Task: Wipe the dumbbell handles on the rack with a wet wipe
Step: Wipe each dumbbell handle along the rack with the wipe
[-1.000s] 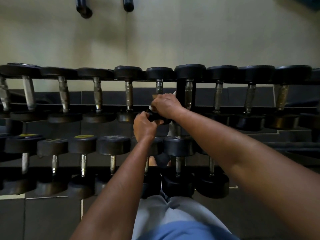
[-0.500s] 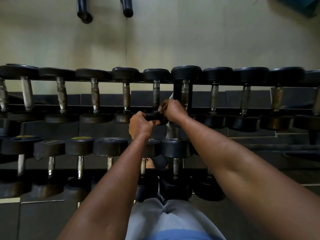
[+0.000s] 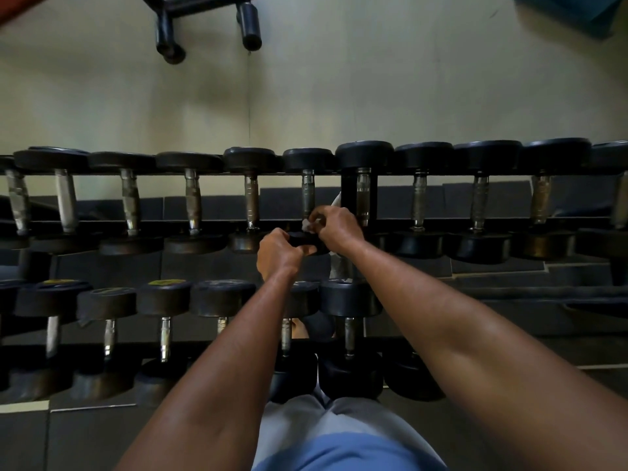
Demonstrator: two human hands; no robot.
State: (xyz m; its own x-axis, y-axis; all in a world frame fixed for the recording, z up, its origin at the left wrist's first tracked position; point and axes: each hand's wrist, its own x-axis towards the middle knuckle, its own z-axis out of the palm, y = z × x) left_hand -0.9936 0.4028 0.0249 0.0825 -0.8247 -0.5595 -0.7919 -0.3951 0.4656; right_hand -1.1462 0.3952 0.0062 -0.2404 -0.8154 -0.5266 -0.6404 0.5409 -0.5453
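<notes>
A two-tier rack (image 3: 350, 195) holds rows of black dumbbells with metal handles. My right hand (image 3: 334, 227) pinches a white wet wipe (image 3: 307, 225) against the lower end of one upper-row dumbbell handle (image 3: 308, 195). Just below and left of it, my left hand (image 3: 277, 254) grips the near black head (image 3: 302, 241) of that same dumbbell. A strip of the wipe (image 3: 337, 200) shows above my right hand.
More dumbbells fill the upper row, such as one (image 3: 363, 198) right of my hands, and the lower row (image 3: 221, 297). A pale wall stands behind the rack. A black bracket (image 3: 249, 25) hangs at the top. Dark floor mats (image 3: 85, 436) lie below.
My right hand has slid down the handle toward the near head, bringing the wipe with it. My left hand has kept its grip on the head.
</notes>
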